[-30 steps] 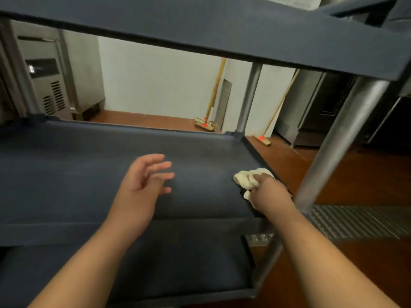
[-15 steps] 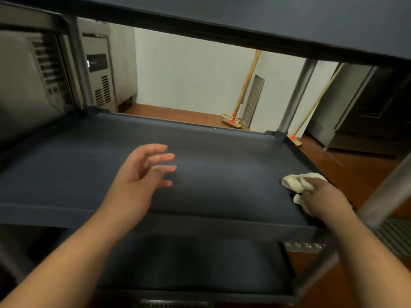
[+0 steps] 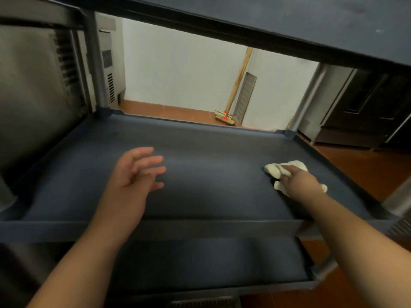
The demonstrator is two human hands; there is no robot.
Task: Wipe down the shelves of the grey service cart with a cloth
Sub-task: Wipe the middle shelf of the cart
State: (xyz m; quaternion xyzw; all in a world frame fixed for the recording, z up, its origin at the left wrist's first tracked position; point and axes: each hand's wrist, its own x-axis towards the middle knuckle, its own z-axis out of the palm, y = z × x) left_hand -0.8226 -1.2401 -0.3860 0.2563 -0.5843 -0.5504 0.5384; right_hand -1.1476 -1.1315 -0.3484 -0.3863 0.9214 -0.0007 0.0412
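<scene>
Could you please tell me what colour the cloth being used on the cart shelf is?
The cloth is cream-white, plain; the head view shows it.

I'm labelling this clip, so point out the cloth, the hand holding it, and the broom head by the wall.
cloth [image 3: 274,169], head view, on its bunched left end
right hand [image 3: 300,181], head view, on the back of the hand
broom head [image 3: 224,117], head view, on the bristle block
</scene>
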